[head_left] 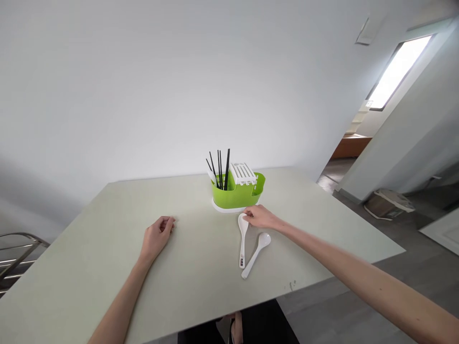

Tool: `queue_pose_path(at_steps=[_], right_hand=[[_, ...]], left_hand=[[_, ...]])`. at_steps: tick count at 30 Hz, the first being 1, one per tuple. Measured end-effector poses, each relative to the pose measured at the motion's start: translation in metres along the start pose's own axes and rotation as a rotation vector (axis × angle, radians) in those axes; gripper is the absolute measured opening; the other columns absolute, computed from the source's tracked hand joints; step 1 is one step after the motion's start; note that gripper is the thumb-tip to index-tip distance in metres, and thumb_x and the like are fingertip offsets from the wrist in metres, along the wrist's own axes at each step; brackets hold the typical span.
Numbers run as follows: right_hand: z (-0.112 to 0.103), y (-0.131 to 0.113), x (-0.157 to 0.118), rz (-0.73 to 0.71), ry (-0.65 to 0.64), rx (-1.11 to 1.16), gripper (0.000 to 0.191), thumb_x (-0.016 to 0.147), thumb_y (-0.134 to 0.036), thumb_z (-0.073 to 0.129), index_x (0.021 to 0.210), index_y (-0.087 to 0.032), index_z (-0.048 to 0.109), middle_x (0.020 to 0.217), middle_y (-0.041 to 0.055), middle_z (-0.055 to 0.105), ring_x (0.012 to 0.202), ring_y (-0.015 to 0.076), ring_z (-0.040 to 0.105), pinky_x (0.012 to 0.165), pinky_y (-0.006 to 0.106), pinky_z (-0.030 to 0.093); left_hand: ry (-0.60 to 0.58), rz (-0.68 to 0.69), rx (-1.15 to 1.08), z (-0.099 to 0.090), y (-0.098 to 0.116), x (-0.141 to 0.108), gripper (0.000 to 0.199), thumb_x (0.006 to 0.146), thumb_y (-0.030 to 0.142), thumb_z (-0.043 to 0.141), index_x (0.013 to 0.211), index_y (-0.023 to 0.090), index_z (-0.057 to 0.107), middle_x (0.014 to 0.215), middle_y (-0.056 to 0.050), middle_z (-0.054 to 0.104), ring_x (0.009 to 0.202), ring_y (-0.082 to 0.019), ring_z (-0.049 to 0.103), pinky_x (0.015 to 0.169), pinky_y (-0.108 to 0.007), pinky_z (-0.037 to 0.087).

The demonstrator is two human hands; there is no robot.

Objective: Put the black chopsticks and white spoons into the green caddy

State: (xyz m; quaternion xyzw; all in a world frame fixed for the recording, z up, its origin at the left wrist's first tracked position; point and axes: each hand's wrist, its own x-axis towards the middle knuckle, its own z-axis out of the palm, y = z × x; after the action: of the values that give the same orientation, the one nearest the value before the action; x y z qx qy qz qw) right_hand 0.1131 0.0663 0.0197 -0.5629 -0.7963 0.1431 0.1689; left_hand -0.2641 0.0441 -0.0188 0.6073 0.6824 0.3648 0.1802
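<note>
Two white spoons lie on the pale table. My right hand (258, 216) has its fingertips pinched at the bowl of the left spoon (243, 239), whose handle points toward me. Just right of it is the other spoon (256, 254), slanted, its bowl at the upper right and its handle end near the first spoon's. Curled loosely, my left hand (158, 234) rests on the table to the left, with nothing seen in it. Behind the spoons stands a green holder (238, 197) with black chopsticks (227, 169), a white spoon and a white slotted rack (243, 173).
The table (193, 267) reaches back to a plain white wall (161, 95). A metal rack (17, 258) stands beyond the left edge. On the floor at the far right is a box (387, 204), near a doorway and a bright window (399, 71).
</note>
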Motion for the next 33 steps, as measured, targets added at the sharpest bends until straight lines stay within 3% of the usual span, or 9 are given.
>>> queue_pose_path(at_steps=[3, 5, 9, 12, 15, 17, 21, 26, 33], right_hand=[[-0.028, -0.017, 0.009, -0.022, -0.001, 0.072, 0.015, 0.099, -0.027, 0.057, 0.095, -0.023, 0.071, 0.081, 0.0012, 0.078, 0.073, 0.0166, 0.072, 0.065, 0.025, 0.049], [-0.053, -0.03, 0.016, -0.016, 0.073, 0.104, 0.021, 0.102, -0.03, 0.052, 0.102, -0.022, 0.071, 0.088, 0.0026, 0.079, 0.079, 0.0167, 0.073, 0.072, 0.026, 0.051], [-0.099, -0.057, 0.027, -0.011, 0.374, 0.213, 0.025, 0.1, -0.038, 0.054, 0.108, -0.023, 0.072, 0.089, 0.0028, 0.079, 0.077, 0.0181, 0.073, 0.07, 0.028, 0.05], [-0.114, -0.072, 0.035, -0.069, 0.577, 0.109, 0.025, 0.101, -0.038, 0.052, 0.108, -0.023, 0.072, 0.098, 0.0035, 0.08, 0.082, 0.0189, 0.073, 0.073, 0.029, 0.048], [-0.11, -0.08, 0.048, -0.126, 0.702, -0.081, 0.026, 0.104, -0.034, 0.048, 0.109, -0.024, 0.071, 0.102, 0.0032, 0.079, 0.087, 0.0195, 0.072, 0.071, 0.029, 0.042], [-0.102, -0.082, 0.058, -0.154, 0.693, -0.186, 0.026, 0.105, -0.032, 0.045, 0.11, -0.023, 0.07, 0.105, 0.0032, 0.079, 0.086, 0.0187, 0.071, 0.068, 0.028, 0.038], [-0.078, -0.087, 0.075, -0.199, 0.543, -0.395, 0.034, 0.109, -0.029, 0.036, 0.112, -0.02, 0.069, 0.106, 0.0088, 0.078, 0.089, 0.0213, 0.069, 0.063, 0.029, 0.032], [-0.051, -0.093, 0.084, -0.275, 0.33, -0.574, 0.037, 0.109, -0.023, 0.031, 0.112, -0.014, 0.067, 0.108, 0.0167, 0.075, 0.096, 0.0255, 0.067, 0.066, 0.03, 0.035], [-0.028, -0.091, 0.084, -0.313, 0.243, -0.547, 0.03, 0.106, -0.018, 0.035, 0.118, -0.015, 0.063, 0.115, 0.0167, 0.073, 0.103, 0.0257, 0.066, 0.066, 0.03, 0.038]], left_hand=[[-0.01, 0.006, -0.001, 0.0, -0.002, 0.0, 0.043, 0.091, 0.062, 0.049, 0.09, 0.024, 0.07, 0.077, -0.002, 0.073, 0.07, -0.02, 0.065, 0.074, -0.031, 0.049], [-0.012, 0.008, -0.005, 0.0, -0.003, -0.001, 0.043, 0.091, 0.061, 0.049, 0.091, 0.024, 0.07, 0.078, -0.002, 0.074, 0.072, -0.021, 0.066, 0.075, -0.032, 0.05], [-0.023, -0.004, -0.011, 0.0, -0.004, -0.003, 0.042, 0.091, 0.061, 0.049, 0.094, 0.025, 0.07, 0.081, -0.003, 0.075, 0.076, -0.022, 0.068, 0.076, -0.032, 0.05], [-0.038, -0.016, 0.0, -0.001, -0.005, -0.004, 0.042, 0.091, 0.061, 0.048, 0.095, 0.025, 0.07, 0.082, -0.003, 0.075, 0.077, -0.022, 0.068, 0.076, -0.032, 0.049], [-0.047, -0.018, 0.004, -0.001, -0.004, -0.005, 0.043, 0.092, 0.061, 0.047, 0.094, 0.024, 0.069, 0.083, -0.002, 0.075, 0.077, -0.022, 0.068, 0.076, -0.032, 0.049], [-0.05, -0.017, 0.001, -0.001, -0.004, -0.005, 0.042, 0.092, 0.06, 0.047, 0.094, 0.024, 0.069, 0.083, -0.002, 0.075, 0.077, -0.021, 0.068, 0.076, -0.031, 0.049], [-0.047, -0.016, -0.003, 0.0, -0.006, -0.003, 0.041, 0.093, 0.059, 0.047, 0.094, 0.024, 0.069, 0.082, -0.002, 0.075, 0.077, -0.021, 0.068, 0.076, -0.031, 0.049], [-0.046, -0.009, -0.011, 0.001, -0.01, -0.003, 0.041, 0.093, 0.058, 0.048, 0.095, 0.024, 0.07, 0.083, -0.002, 0.076, 0.076, -0.02, 0.068, 0.075, -0.031, 0.049], [-0.061, -0.014, -0.007, 0.002, -0.009, -0.003, 0.038, 0.093, 0.055, 0.049, 0.094, 0.024, 0.07, 0.083, -0.002, 0.076, 0.076, -0.02, 0.068, 0.076, -0.031, 0.05]])
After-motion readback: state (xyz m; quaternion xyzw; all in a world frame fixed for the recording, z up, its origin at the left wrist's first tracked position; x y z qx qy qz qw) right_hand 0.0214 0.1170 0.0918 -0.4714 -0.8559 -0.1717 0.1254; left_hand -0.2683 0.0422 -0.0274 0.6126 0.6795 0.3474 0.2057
